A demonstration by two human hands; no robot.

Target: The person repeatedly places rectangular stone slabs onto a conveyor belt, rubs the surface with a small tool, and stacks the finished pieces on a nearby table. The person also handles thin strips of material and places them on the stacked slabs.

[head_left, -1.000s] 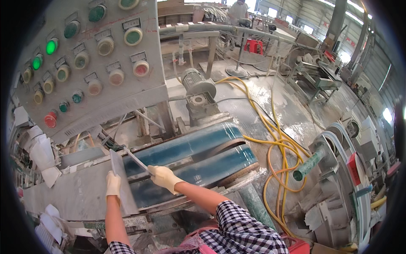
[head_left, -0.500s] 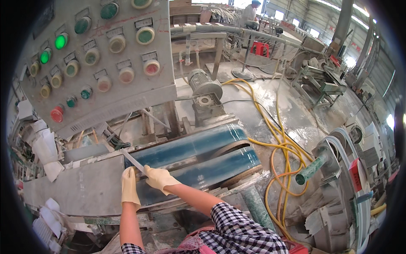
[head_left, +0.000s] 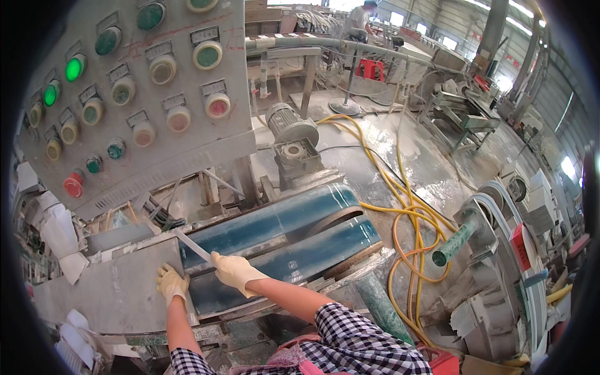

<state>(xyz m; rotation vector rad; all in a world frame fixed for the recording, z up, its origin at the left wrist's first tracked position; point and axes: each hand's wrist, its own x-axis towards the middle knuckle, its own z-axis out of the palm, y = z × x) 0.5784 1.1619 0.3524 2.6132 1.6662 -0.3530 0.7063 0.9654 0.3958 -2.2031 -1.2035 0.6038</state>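
Note:
My right hand (head_left: 235,274), in a cream-coloured glove, is closed on the near end of a narrow, flat, pale strip (head_left: 195,245). The strip slants up and left over the start of two blue belts (head_left: 250,232), and its far end reaches the edge of a grey metal plate (head_left: 119,284). My left hand (head_left: 172,283), gloved likewise, lies on the right edge of that plate with its fingers spread, apart from the strip. Nothing shows in its grip.
A control panel (head_left: 187,75) with coloured buttons, two lit green, rises at the upper left. Behind the belts stands a motor (head_left: 290,124). Yellow hoses (head_left: 409,212) tangle on the wet floor to the right. A green pipe (head_left: 455,244) juts out there. Another person (head_left: 359,22) is far back.
My left hand has come off the strip's near end, moved left onto the grey plate and spread its fingers. My right hand still holds the strip.

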